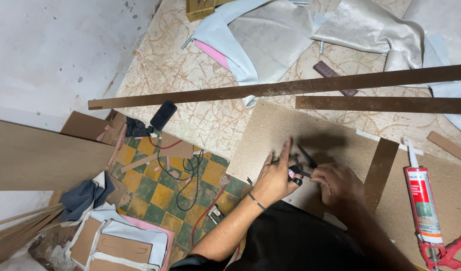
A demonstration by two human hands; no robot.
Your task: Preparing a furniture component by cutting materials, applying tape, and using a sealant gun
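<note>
A white plastered wall (50, 55), stained and pitted, fills the upper left of the frame. Beige sheet flooring (190, 65) with a swirled pattern covers the upper centre. Green and yellow checkered tiles (165, 190) show at lower centre, crossed by black and red cables (188, 175). Flat wooden boards (35, 155) lean at the left edge. Lighting is even, with soft shadows.

Bare board (275, 130) lies open ahead of the hands; caulking gun (423, 206) and brown strip (378, 170) crowd the right
</note>
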